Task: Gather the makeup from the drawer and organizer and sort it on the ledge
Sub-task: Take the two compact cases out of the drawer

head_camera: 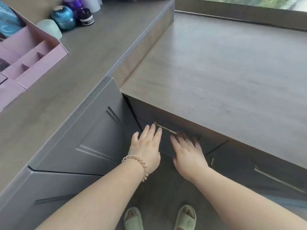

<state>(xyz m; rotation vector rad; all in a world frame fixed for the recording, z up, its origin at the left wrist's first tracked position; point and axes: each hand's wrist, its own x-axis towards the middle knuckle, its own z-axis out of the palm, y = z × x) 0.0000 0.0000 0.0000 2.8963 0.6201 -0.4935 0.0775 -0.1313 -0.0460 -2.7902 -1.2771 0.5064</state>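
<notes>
A dark drawer front [166, 143] with a thin metal handle [164, 127] sits closed under the wooden ledge [224, 68]. My left hand [147, 146] is flat and open, fingertips at the handle's left end. My right hand [186, 153] is blurred, fingers spread, reaching under the handle's right part; neither hand holds anything. A pink organizer [33, 55] with several compartments stands on the higher counter [83, 52] at the left; its contents are mostly out of sight.
Behind the organizer stand a teal jar [64, 17], a pale green object [50, 28], a dark jar with a label [86, 17] and a purple bottle [74, 3]. A second drawer with a handle [275, 180] lies to the right. Grey cabinet doors [79, 140] are at my left.
</notes>
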